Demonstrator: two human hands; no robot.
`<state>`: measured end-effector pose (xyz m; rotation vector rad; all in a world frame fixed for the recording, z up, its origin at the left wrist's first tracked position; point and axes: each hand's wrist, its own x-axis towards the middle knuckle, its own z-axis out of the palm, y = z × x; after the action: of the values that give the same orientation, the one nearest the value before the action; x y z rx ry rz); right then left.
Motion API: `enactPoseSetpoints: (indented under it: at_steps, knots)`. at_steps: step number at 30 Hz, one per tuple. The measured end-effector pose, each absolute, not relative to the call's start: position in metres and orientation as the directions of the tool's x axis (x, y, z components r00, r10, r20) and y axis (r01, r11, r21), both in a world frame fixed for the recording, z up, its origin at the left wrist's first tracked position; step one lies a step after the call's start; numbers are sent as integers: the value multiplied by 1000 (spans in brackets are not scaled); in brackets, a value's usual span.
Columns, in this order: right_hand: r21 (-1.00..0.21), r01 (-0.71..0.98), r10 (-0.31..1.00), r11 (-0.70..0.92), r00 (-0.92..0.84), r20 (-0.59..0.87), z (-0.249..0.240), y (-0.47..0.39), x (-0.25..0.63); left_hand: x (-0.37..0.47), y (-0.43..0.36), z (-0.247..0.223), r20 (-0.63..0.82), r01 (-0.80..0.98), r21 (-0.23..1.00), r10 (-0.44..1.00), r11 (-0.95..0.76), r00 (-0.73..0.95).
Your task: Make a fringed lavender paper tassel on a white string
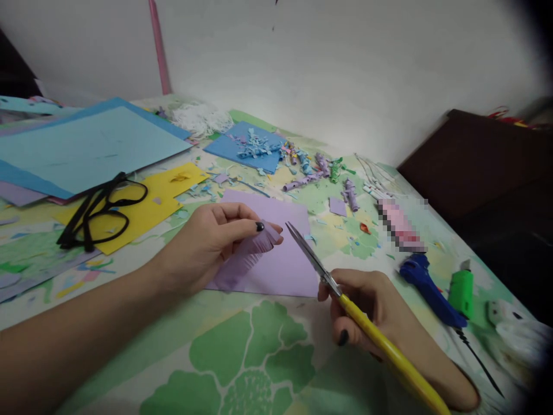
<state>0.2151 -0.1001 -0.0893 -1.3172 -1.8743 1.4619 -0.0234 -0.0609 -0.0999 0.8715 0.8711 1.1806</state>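
My left hand (pixel 211 242) pinches a fringed strip of purple paper (pixel 248 253), cut into narrow slits along its edge, between thumb and fingers. Beneath it, a flat purple sheet (pixel 289 259) lies on the floral tablecloth (pixel 259 357). Yellow-handled scissors (pixel 363 323) are held in my right hand (pixel 367 305), with the fingers bent around them. The blades look nearly closed, and their tip points up and left, a little to the right of the fringed strip without touching it.
Black glasses (pixel 103 213) rest on yellow paper (pixel 138 222). Blue sheets (pixel 95 144) lie at the left. Curled paper pieces (pixel 259 144) sit on a blue square (pixel 228 147) behind. At the right are a blue glue gun (pixel 432 291) and a green lighter (pixel 461 294). Scraps are scattered around.
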Motion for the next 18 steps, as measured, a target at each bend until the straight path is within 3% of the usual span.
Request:
enactPoseSetpoints:
  at_steps: [4,18]
  knots:
    - [-933,341,829,-111,-486,-276,-88,-100,219,-28,-58,-100,-117,-398,902,983,166,144]
    - [-902,414,794,-126,-503,-342,-87,-96,211,-23,-63,-95,-227,-323,908,961,267,155]
